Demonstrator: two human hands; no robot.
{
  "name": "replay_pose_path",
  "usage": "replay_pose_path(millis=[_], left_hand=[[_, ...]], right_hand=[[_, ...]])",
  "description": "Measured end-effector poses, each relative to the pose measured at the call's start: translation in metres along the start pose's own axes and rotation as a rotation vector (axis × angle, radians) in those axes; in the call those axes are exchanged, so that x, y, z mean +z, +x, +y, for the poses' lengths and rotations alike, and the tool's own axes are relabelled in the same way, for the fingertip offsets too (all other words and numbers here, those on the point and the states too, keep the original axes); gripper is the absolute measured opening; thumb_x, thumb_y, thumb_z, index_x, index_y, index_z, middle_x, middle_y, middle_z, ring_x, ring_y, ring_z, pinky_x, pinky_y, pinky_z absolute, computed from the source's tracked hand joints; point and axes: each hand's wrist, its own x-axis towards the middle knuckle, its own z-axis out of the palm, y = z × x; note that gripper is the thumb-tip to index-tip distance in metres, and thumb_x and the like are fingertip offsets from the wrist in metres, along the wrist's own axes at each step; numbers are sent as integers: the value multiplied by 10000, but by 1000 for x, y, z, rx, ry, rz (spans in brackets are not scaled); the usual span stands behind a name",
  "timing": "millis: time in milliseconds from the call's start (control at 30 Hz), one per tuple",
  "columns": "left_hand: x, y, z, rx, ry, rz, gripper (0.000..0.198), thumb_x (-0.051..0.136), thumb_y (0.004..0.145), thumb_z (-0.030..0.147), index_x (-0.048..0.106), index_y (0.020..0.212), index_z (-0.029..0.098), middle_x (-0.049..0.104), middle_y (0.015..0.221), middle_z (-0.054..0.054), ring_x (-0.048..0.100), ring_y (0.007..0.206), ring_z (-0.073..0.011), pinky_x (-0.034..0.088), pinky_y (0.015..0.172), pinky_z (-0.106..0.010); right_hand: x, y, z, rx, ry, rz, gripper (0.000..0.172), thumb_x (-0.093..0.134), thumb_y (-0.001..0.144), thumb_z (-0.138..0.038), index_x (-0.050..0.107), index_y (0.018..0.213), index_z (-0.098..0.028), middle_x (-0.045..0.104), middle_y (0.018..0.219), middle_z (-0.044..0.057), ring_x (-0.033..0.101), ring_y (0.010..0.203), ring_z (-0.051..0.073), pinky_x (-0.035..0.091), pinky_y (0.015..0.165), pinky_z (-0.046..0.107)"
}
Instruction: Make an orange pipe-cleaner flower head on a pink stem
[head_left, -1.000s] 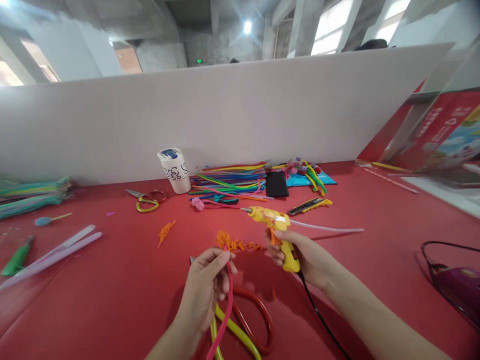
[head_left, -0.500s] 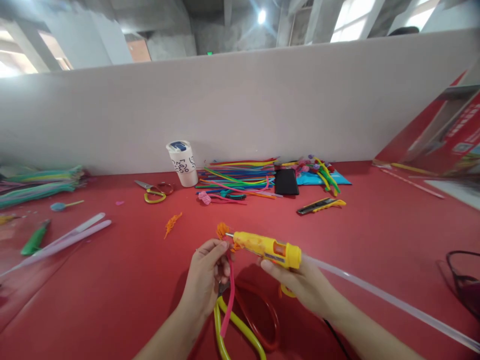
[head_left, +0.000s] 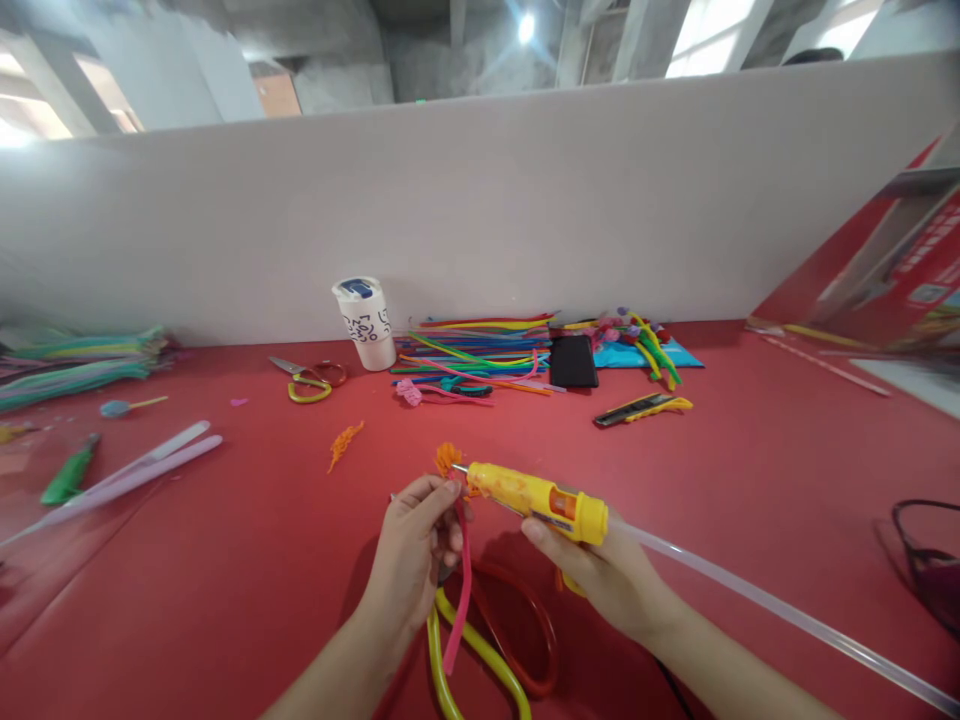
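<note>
My left hand (head_left: 418, 550) pinches the top end of a pink pipe cleaner (head_left: 459, 600) that hangs down past my wrist. My right hand (head_left: 600, 570) grips a yellow glue gun (head_left: 541, 497) with a clear glue stick (head_left: 765, 605) trailing out the back to the right. The gun's nozzle points left and touches the spot at my left fingertips, right beside an orange fuzzy tuft (head_left: 448, 458). Under my hands lie large scissors with a red handle (head_left: 536, 640) and a yellow handle (head_left: 480, 660) on the red table (head_left: 225, 560).
At the back stand a white cup (head_left: 365, 323), a pile of coloured pipe cleaners (head_left: 480, 358), a black phone (head_left: 573, 361), small scissors (head_left: 307, 381) and a utility knife (head_left: 641, 408). More pipe cleaners (head_left: 75, 365) and pale sticks (head_left: 142, 470) lie left. A white partition (head_left: 480, 200) closes the far edge.
My right hand swung the glue gun from upright to level and brought its nozzle left to my left fingertips. In the last half second almost nothing moved.
</note>
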Motion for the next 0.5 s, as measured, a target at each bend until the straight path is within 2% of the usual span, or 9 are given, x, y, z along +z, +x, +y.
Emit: replay_pose_path(millis=[167, 300, 500], left_hand=[[-1, 1, -2, 6, -13, -12, 177, 697, 640, 269, 570, 628, 146, 576, 469, 52, 399, 299, -17, 259, 280, -105], [-1, 1, -2, 4, -21, -14, 175, 697, 643, 263, 567, 623, 146, 560, 456, 58, 402, 297, -18, 256, 277, -106], [0, 1, -2, -6, -33, -11, 200, 711, 623, 273, 557, 597, 147, 539, 434, 65, 392, 283, -17, 251, 266, -107]], right_hand=[[0, -2, 4, 59, -28, 10, 241, 464, 859, -386, 586, 759, -204, 593, 690, 16, 601, 698, 185, 513, 662, 270], [0, -2, 6, 64, -13, 0, 230, 470, 859, -382, 585, 764, -207, 611, 722, 19, 606, 728, 191, 510, 668, 269], [1, -2, 6, 71, -16, 11, 238, 466, 859, -381, 587, 753, -205, 585, 679, 11, 576, 648, 169, 497, 606, 250]])
